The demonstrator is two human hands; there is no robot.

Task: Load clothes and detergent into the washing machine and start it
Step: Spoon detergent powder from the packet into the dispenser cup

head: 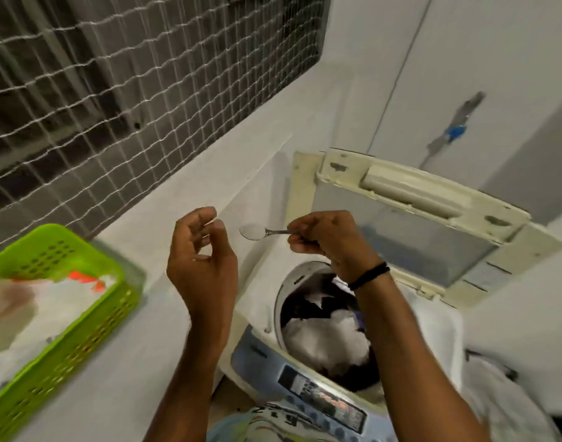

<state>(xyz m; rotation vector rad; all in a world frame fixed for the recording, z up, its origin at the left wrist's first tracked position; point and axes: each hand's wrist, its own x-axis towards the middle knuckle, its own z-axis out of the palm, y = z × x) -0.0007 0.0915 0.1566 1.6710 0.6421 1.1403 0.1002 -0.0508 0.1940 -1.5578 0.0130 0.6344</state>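
Over the open washing machine [257,314], I see my right grip [327,240] pinching a spoon [260,232] by its handle. Its long axis lies level, bowl pointing to 9 o'clock toward my left grip [203,260], which is loosely curled and empty. Clothes [327,339] sit in the drum at 5 o'clock.

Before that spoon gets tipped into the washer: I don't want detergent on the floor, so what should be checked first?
1. Lid raised, opening clear: ok.
2. Clothes already in the drum: ok, white and dark items show inside.
3. Spoon firmly held: ok, the right hand grips its handle.
4. Spoon bowl above the drum opening: not ok, in this view it sits up and left of the opening.
5. Detergent in the spoon: cannot tell, the bowl looks pale but blurred.
6. Left hand free to help: ok, its fingers are loosely curled and hold nothing.
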